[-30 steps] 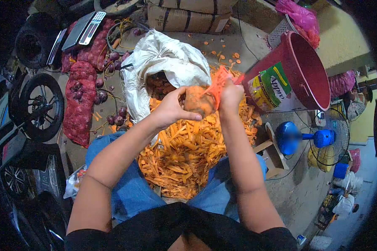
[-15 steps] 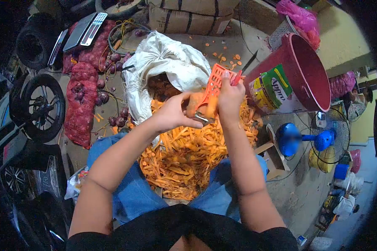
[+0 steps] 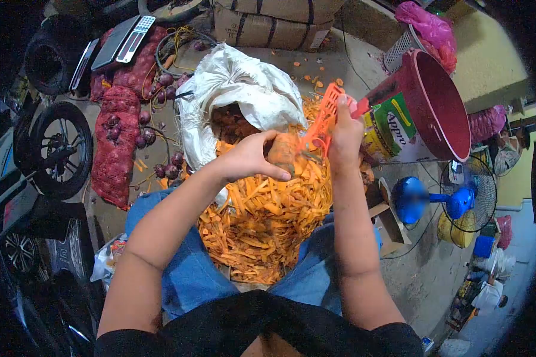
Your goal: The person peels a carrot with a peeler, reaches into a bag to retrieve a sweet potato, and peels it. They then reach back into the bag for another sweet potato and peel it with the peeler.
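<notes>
My left hand point(image 3: 249, 157) is closed around a thick carrot point(image 3: 284, 153), thumb on its near side. An orange plastic peeler point(image 3: 324, 122) is gripped in my right hand point(image 3: 345, 137), just right of the carrot, its blade end apart from it. The same hand also holds a knife by its red handle point(image 3: 360, 108), blade pointing away to the upper right. Below both hands lies a large heap of carrot peelings point(image 3: 250, 232) between my knees. Behind the carrot, an open white sack point(image 3: 244, 77) shows carrots in its shadowed mouth.
A dark red bucket point(image 3: 393, 89) lies tilted at the right, beside a blue fan point(image 3: 411, 199) and a cardboard box point(image 3: 390, 229). Red net bags of onions point(image 3: 116, 149) and a scale point(image 3: 116, 44) are at the left, near a motorcycle wheel point(image 3: 59, 152).
My right hand has moved right, taking the peeler and knife away from the carrot. The peeler was over the carrot before. My left hand keeps its hold with little movement.
</notes>
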`<state>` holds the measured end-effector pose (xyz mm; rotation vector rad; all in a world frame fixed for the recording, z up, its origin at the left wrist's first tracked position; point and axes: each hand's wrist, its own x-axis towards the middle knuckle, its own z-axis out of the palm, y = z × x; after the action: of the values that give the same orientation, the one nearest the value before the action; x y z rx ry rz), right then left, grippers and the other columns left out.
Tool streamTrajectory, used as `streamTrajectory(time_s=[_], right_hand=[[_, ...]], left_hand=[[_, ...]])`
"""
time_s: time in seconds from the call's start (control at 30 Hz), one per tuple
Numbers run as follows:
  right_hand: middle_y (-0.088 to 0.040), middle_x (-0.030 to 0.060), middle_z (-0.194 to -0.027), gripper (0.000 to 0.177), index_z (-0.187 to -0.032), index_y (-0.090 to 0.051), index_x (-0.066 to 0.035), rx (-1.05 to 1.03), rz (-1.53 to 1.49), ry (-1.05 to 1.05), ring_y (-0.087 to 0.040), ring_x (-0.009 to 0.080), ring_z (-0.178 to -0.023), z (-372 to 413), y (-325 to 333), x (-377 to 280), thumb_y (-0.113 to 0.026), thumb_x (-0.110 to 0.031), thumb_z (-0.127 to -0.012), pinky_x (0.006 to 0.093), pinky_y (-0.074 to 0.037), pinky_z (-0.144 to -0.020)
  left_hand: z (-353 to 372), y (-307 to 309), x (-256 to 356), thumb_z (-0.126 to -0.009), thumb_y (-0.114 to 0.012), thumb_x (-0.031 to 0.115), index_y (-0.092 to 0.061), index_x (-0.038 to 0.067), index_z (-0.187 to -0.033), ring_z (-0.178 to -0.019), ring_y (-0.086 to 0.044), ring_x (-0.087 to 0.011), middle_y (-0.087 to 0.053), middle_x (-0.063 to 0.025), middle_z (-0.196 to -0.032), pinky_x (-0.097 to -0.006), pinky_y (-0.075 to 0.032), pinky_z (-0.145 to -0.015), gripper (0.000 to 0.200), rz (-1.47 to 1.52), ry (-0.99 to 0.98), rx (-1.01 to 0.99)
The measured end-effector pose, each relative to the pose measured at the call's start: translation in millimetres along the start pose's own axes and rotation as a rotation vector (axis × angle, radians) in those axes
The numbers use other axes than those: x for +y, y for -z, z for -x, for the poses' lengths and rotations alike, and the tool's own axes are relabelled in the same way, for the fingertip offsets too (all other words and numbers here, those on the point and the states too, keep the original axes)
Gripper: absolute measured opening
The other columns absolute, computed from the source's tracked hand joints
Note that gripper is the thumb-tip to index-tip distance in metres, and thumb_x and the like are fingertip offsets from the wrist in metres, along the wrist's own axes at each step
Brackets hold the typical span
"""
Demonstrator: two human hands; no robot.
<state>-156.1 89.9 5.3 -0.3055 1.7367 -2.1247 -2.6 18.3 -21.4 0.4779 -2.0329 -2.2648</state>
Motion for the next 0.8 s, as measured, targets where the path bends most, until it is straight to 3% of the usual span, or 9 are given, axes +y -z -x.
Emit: streamTrajectory(time_s=[0.07, 0.1, 0.2, 0.23, 0.33, 0.47, 0.53, 0.63, 0.8], right_hand=[[-0.05, -0.0019, -0.064, 0.019, -0.078, -0.052, -0.007, -0.384, -0.485, -0.186, -0.041, 0.0073, -0.05, -11.1, 17.3, 3.6, -0.049, -0.025, -0.081, 0.0223, -0.034, -0.047], [-0.05, -0.0019, -0.064, 0.019, -0.078, -0.052, -0.007, -0.382, -0.486, -0.184, -0.041, 0.0073, -0.05, -18.8, 23.1, 5.8, -0.049, -0.025, -0.081, 0.0223, -0.034, -0.047], [-0.051, -0.0029, -0.069, 0.021, -0.082, -0.053, -0.002, -0.197, 0.735, 0.425, -0.042, 0.0055, -0.055, -27.3, 34.2, -5.9, -0.051, -0.023, -0.08, 0.0206, -0.036, -0.052], [-0.051, -0.0029, -0.069, 0.021, -0.082, -0.053, -0.002, -0.197, 0.733, 0.427, -0.042, 0.0055, -0.055, -29.4, 36.2, -6.9, -0.051, -0.023, -0.08, 0.0206, -0.036, -0.052], [-0.051, -0.0026, -0.069, 0.022, -0.082, -0.053, -0.001, -0.151, 0.064, 0.159, -0.044, 0.0075, -0.06, -29.3, 33.9, -12.0, -0.052, -0.023, -0.079, 0.0221, -0.036, -0.056], [-0.052, -0.0004, -0.071, 0.022, -0.082, -0.053, -0.001, -0.098, 0.592, 0.419, -0.046, 0.0084, -0.061, -30.7, 39.1, -10.3, -0.051, -0.022, -0.08, 0.0232, -0.038, -0.057], [-0.052, 0.0008, -0.07, 0.021, -0.08, -0.053, 0.0, 0.017, 0.013, 0.162, -0.046, 0.0084, -0.058, -25.1, 27.6, -10.3, -0.05, -0.021, -0.081, 0.0237, -0.038, -0.054], [-0.052, 0.0011, -0.07, 0.02, -0.079, -0.052, 0.0, 0.02, -0.22, 0.047, -0.045, 0.0082, -0.056, -15.0, 20.5, -8.1, -0.05, -0.02, -0.081, 0.0232, -0.038, -0.052], [-0.049, 0.0002, -0.067, 0.019, -0.075, -0.051, -0.001, 0.031, -0.107, -0.004, -0.042, 0.0069, -0.055, -10.9, 14.2, 2.2, -0.05, -0.019, -0.081, 0.023, -0.036, -0.05]], left_hand=[[-0.9, -0.5, -1.3, -0.052, -0.074, 0.014, -0.039, 0.0, -0.109, -0.091, -0.05, -0.016, -0.051, -0.0101, -0.099, -0.0276, -0.038, -0.082, 0.068, 0.073, 0.0, -0.004], [-0.7, -1.4, -0.3, -0.052, -0.074, 0.015, -0.038, 0.001, -0.11, -0.092, -0.049, -0.0156, -0.049, -0.008, -0.101, -0.0274, -0.037, -0.082, 0.069, 0.227, -0.008, 0.018], [-0.8, -0.6, 1.4, -0.054, -0.072, 0.017, -0.037, 0.002, -0.112, -0.093, -0.048, -0.0161, -0.047, -0.006, -0.103, -0.0277, -0.038, -0.082, 0.069, 0.456, 0.021, 0.059], [-0.4, 0.5, 1.8, -0.055, -0.071, 0.017, -0.036, 0.003, -0.112, -0.092, -0.048, -0.0171, -0.046, -0.0061, -0.103, -0.0282, -0.038, -0.082, 0.068, 0.532, 0.058, 0.082], [1.5, 1.6, 5.1, -0.056, -0.07, 0.014, -0.035, 0.003, -0.114, -0.093, -0.049, -0.0178, -0.047, -0.006, -0.102, -0.0292, -0.04, -0.082, 0.068, 0.61, 0.09, 0.093], [1.5, 0.7, 3.0, -0.054, -0.069, 0.01, -0.033, 0.003, -0.115, -0.097, -0.048, -0.0179, -0.047, -0.007, -0.105, -0.0301, -0.038, -0.085, 0.072, 0.655, 0.053, 0.053], [0.0, 0.2, -3.0, -0.055, -0.068, 0.005, -0.031, 0.002, -0.116, -0.099, -0.047, -0.0188, -0.046, -0.0083, -0.107, -0.0308, -0.038, -0.086, 0.071, 0.681, -0.013, 0.014], [0.3, -1.6, -3.8, -0.054, -0.066, -0.001, -0.029, 0.001, -0.117, -0.102, -0.045, -0.0187, -0.045, -0.0095, -0.109, -0.0304, -0.036, -0.087, 0.073, 0.716, -0.062, -0.054], [0.3, -8.9, -1.4, -0.051, -0.071, 0.003, -0.027, 0.0, -0.119, -0.102, -0.043, -0.0154, -0.044, -0.0083, -0.111, -0.0272, -0.033, -0.088, 0.081, 0.573, -0.02, -0.093]])
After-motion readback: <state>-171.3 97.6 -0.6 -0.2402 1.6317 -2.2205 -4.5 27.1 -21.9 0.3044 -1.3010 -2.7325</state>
